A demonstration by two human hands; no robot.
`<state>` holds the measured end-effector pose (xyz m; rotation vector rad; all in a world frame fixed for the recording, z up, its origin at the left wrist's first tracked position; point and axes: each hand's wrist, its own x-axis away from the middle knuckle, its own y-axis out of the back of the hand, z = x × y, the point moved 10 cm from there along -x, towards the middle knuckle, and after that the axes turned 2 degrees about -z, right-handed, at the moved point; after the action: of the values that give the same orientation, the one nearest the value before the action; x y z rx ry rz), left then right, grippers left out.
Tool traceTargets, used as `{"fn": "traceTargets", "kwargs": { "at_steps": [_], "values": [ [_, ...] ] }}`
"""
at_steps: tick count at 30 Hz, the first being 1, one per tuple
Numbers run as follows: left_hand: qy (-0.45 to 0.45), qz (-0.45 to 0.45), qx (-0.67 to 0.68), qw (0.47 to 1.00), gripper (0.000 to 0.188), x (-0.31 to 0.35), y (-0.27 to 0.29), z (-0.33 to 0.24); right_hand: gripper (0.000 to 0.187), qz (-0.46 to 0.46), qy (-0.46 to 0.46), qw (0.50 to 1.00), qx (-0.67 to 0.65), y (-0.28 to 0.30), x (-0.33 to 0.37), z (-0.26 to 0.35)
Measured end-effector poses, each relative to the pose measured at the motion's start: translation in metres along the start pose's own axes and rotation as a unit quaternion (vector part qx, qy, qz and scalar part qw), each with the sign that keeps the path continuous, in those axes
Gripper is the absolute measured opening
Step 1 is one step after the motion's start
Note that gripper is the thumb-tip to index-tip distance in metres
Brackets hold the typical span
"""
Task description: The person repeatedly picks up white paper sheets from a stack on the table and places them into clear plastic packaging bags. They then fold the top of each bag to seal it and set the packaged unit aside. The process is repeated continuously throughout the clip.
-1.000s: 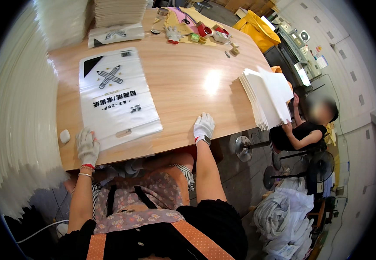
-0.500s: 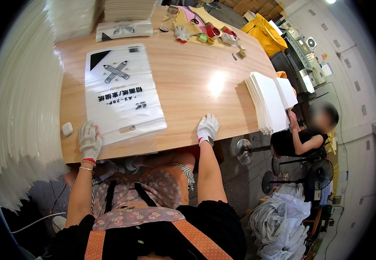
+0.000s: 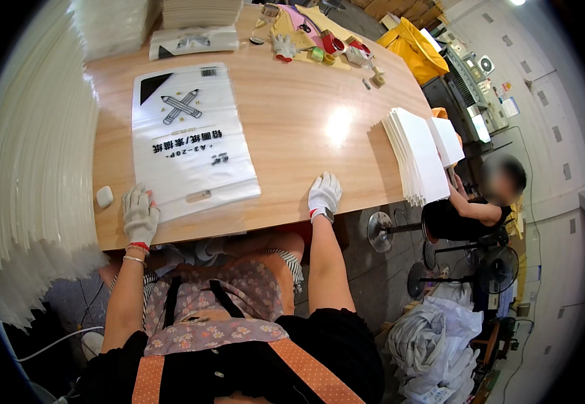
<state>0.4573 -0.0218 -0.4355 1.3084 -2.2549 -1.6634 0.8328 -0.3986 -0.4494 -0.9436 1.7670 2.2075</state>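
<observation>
A clear plastic bag [image 3: 195, 156] printed with crossed pencils and black lettering lies flat on the wooden table. At its near left corner rests my left hand [image 3: 141, 214] in a white knitted glove, fingers laid out flat, with a bare fingertip showing. My right hand [image 3: 325, 195], gloved too, lies palm down on the bare wood by the near edge, to the right of the bag. Its fingers are stretched out and nothing is in them. A small white rounded case [image 3: 104, 196] sits just left of my left hand.
Tall stacks of plastic bags [image 3: 36, 148] line the left side, with more bags [image 3: 195, 42] at the back. Tape rolls [image 3: 331, 44], scissors [image 3: 304, 28] and a spare glove [image 3: 283, 47] lie far off. White sheets [image 3: 417, 155] stand at the right, near a seated person [image 3: 471, 212].
Both my hands and the bag stay in place. At the right, the seated person's arms have shifted slightly behind the white sheets.
</observation>
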Motion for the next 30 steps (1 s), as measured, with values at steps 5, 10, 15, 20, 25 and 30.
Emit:
{"fn": "traceTargets", "kwargs": {
  "at_steps": [5,10,15,20,25,30],
  "values": [
    [-0.003,0.003,-0.001,1.000,0.026,-0.001,0.002,-0.001,0.026,-0.001,0.005,1.000,-0.001,0.002,0.000,0.002],
    [0.006,0.012,0.004,1.000,0.027,0.000,0.000,0.001,0.027,0.013,0.000,1.000,-0.001,0.003,0.009,0.003],
    [0.003,0.008,0.000,1.000,0.026,-0.001,0.004,0.001,0.030,0.027,0.016,1.000,-0.006,0.013,0.029,0.032],
    [0.009,0.005,0.008,1.000,0.024,-0.003,0.004,0.001,0.030,0.026,0.075,0.996,-0.044,0.038,0.062,0.093],
    [0.003,-0.001,-0.001,1.000,0.022,-0.004,0.004,-0.001,0.036,0.062,0.163,0.975,-0.134,0.050,0.095,0.160],
    [-0.003,-0.007,-0.018,1.000,0.024,-0.003,0.000,0.001,0.051,0.226,0.023,0.918,-0.324,0.071,0.078,0.143]
  ]
}}
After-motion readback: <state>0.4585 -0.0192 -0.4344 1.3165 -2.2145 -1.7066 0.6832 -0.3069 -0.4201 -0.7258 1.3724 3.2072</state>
